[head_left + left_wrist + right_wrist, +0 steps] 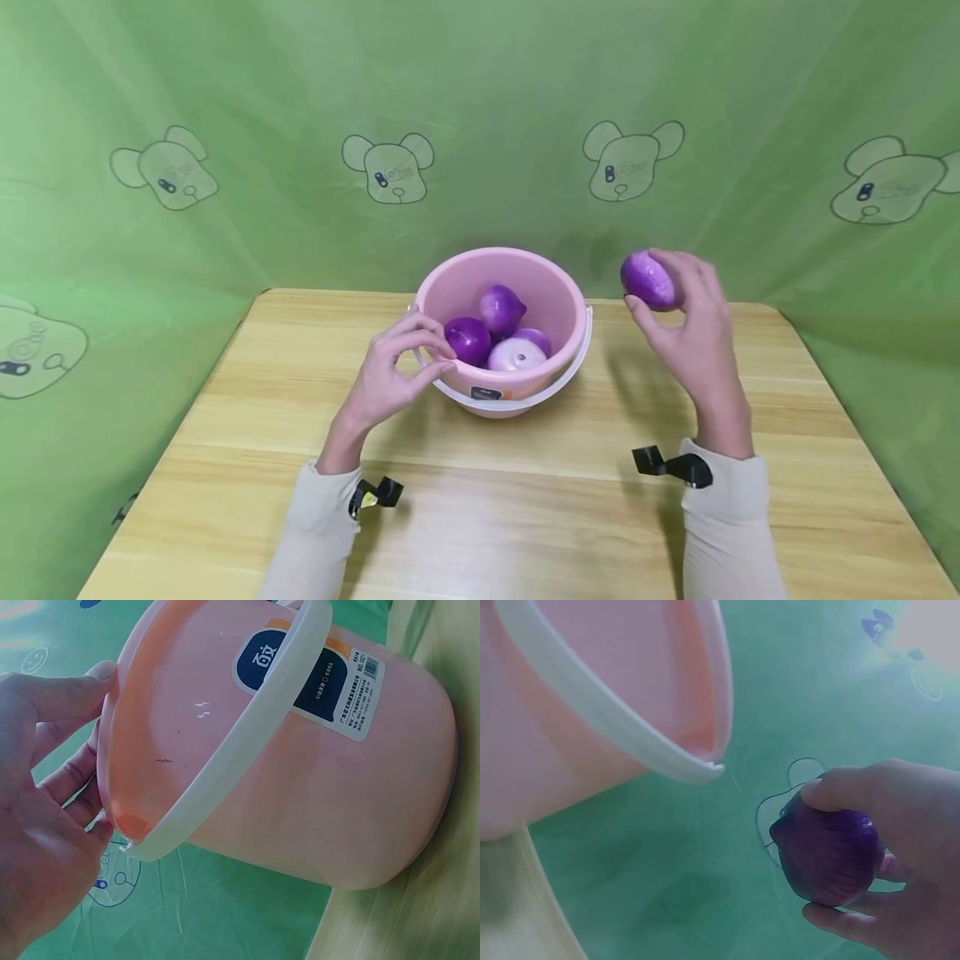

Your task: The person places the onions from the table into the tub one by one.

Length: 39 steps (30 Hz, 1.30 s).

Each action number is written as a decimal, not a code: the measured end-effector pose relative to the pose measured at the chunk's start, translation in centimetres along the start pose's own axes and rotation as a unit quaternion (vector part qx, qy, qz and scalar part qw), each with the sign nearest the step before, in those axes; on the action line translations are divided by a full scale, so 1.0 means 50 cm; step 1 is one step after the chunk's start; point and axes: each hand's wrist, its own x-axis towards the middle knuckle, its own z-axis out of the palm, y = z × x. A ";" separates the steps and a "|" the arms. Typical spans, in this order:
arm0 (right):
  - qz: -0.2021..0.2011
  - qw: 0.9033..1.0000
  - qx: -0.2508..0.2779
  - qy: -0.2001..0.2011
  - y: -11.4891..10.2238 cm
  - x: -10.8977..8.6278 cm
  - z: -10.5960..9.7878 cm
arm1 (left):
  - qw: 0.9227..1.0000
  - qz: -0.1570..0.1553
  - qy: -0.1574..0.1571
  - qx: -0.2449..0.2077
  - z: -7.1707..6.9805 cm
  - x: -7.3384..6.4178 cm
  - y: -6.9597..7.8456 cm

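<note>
A pink bucket (498,265) with a white handle (555,385) stands upright on the table, holding several purple onions (502,310) and one paler onion (517,354). At its left rim my left hand (393,367) pinches the edge, thumb outside and fingers over the lip; the left wrist view shows the thumb against the rim (112,742). To the bucket's right, raised above the table, my right hand (693,329) grips another purple onion (648,281) between thumb and fingers. In the right wrist view, this onion (829,851) has its pointed tip toward the bucket.
A wooden table (510,508) lies beneath the bucket. Green cloth (495,83) printed with cartoon heads hangs behind and at both sides. Black wrist cameras (671,467) sit on both sleeves. A printed label (341,690) is stuck on the bucket's outer wall.
</note>
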 end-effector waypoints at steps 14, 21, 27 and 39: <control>-0.017 1.000 -0.001 0.023 -0.042 -0.010 -0.025 | 1.000 -0.002 0.004 0.005 0.001 0.003 0.007; -0.031 0.999 0.007 0.033 -0.058 -0.015 -0.035 | 1.000 0.009 0.001 0.001 0.001 0.003 -0.002; -0.063 0.997 0.011 0.050 -0.078 -0.020 -0.040 | 1.000 0.007 0.003 0.003 0.002 0.003 -0.001; -0.106 0.993 0.007 0.060 -0.130 -0.034 -0.043 | 1.000 0.008 0.000 0.004 0.000 0.001 -0.001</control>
